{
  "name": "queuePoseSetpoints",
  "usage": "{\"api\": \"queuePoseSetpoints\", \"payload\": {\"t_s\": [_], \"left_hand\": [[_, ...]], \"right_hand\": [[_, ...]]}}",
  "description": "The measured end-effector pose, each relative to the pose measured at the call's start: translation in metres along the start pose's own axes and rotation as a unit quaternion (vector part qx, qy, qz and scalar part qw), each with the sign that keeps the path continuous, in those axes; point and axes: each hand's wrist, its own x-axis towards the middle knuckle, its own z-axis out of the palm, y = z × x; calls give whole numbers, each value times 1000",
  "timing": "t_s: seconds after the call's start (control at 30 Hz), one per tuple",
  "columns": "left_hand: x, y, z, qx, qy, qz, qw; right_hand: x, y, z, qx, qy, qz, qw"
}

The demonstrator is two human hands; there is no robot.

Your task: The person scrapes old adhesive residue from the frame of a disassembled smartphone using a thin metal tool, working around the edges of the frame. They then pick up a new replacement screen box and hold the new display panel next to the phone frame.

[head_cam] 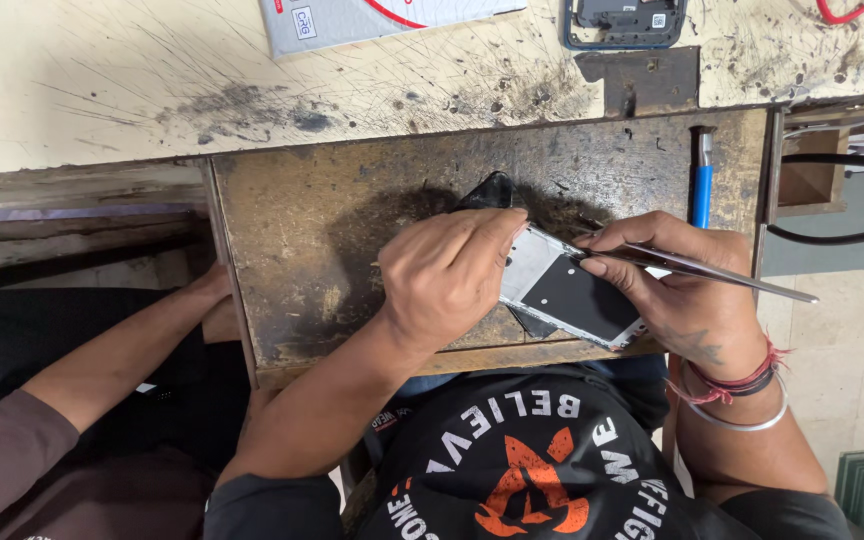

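left hand lay curled over phone frame, fingers pressing its upper edge, pinning it to worn metal work plate. right hand pinched closed around thin metal tweezers, tips touching frame's top corner. blue-handled tool lay just beside, on plate's right edge. another person's forearm rested at left.

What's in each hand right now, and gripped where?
Right hand holds metal tweezers near their tip end, the tail sticking out to the side. Left hand pins the opened phone frame by its upper edge against the worn wooden work surface.
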Motion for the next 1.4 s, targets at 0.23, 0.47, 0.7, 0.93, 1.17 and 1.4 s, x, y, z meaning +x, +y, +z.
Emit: {"api": "queuePoseSetpoints", "payload": {"t_s": [0.23,0.47,0.7,0.93,1.17,1.4], "left_hand": [[-8,3,-11,-43,12,-62,997],[-11,3,-30,-65,-51,-201,976],[-8,11,-23,-42,-114,-98,988],[-4,13,-8,-3,-94,-28,995],[3,19,-5,35,-40,31,998],[4,21,-3,45,-43,26,998]], "right_hand": [[-9,-11,7,-9,-11,9,1000],[-15,-13,15,-6,-3,2,1000],[-16,-6,5,-27,-13,-2,1000],[-11,1,-11,-25,-27,-3,999],[-7,5,-22,-19,-45,-16,999],[-7,4,-23,-33,-50,-6,998]]}}
